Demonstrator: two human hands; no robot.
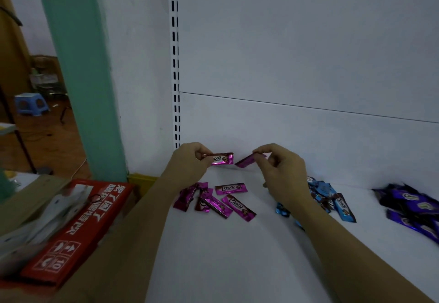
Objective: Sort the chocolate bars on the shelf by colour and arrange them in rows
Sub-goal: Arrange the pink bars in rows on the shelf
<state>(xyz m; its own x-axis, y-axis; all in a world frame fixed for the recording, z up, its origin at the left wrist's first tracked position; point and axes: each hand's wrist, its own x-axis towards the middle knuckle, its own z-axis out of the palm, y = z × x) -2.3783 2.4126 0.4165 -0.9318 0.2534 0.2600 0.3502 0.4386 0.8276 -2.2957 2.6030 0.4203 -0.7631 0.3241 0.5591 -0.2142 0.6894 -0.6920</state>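
Both hands pinch a magenta bar each, raised just above the back of the shelf (237, 255). Left hand (190, 162) grips the left bar (222, 158) by its left end between thumb and fingertips; right hand (282, 172) grips the right bar (245, 161) by its upper right end the same way.

Left bar shows its face: shiny magenta foil, white "Choco" lettering, a brown patch. Right bar is turned so only plain magenta foil shows.

Below them, at 6 o'clock from the held pair, a loose magenta pile (213, 199) lies on the white shelf, bars overlapping and pointing every way. At 3 o'clock from that pile, partly hidden behind the right wrist, sits a blue pile (332, 195). Further toward 3 o'clock, well apart, is a dark purple pile (413, 205) running off the edge of view. At 9 o'clock, off the shelf's end, a red box (71, 231) rests on brown cardboard, with a green post (80, 76) rising behind it. A slotted upright (174, 65) runs up the back panel at 12 o'clock.

Left bar's long axis runs 9 to 3, nearly level. Right bar slants, its free end toward 8 o'clock and its held end toward 2, the two free ends close but apart.
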